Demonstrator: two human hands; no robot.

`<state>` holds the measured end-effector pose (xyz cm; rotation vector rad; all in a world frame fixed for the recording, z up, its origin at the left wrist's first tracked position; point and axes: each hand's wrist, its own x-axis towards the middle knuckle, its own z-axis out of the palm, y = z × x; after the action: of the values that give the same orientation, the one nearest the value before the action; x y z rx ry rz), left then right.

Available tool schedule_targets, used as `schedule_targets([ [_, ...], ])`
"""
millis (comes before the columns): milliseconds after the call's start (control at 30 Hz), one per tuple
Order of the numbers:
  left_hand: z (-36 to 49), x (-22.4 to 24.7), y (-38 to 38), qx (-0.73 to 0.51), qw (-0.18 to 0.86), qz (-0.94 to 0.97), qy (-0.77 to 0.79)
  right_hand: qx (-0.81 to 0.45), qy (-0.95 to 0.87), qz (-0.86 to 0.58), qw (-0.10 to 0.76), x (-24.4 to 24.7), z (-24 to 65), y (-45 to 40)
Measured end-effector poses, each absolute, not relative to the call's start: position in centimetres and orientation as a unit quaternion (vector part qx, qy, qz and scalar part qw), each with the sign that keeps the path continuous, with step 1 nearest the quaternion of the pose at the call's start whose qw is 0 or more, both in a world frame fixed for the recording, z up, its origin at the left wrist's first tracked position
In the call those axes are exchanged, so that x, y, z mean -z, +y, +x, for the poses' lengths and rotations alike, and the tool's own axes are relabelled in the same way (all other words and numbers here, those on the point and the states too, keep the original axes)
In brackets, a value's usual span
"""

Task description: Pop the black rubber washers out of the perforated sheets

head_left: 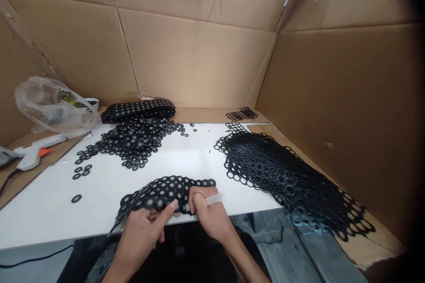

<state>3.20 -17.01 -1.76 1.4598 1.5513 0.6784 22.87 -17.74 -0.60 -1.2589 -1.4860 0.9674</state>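
At the table's near edge lies a black ring mesh, its rings filled with grey-centred discs. Its lower edge is pinched by my left hand, thumb on top and fingers curled underneath. Close beside it, my right hand is closed in a fist at the mesh's right end. A translucent whitish stick pokes out of that fist, and a pale bit shows on the other side against the mesh. What kind of stick it is, I cannot make out.
Loose ring-shaped discs are heaped at the back left, before a folded filled mesh. Unfilled black mesh sheets are piled on the right. A white glue gun and a plastic bag lie left. Cardboard walls enclose the table.
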Motion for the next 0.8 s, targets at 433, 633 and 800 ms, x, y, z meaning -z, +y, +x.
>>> schedule_targets([
  [433, 2.6, 2.2, -16.7, -0.245, 0.442, 0.597, 0.623, -0.432, -0.49, -0.532, 0.538, 0.2, 25.8, -17.4],
  [633, 4.1, 1.3, -16.7, -0.157, 0.462, 0.62, 0.614, -0.446, -0.508, -0.534, 0.508, 0.9, 25.0, -17.4],
  [800, 6.3, 1.5, -16.5, -0.151, 0.451, 0.646, 0.597, -0.435, -0.518, -0.535, 0.506, 1.1, 25.0, -17.6],
])
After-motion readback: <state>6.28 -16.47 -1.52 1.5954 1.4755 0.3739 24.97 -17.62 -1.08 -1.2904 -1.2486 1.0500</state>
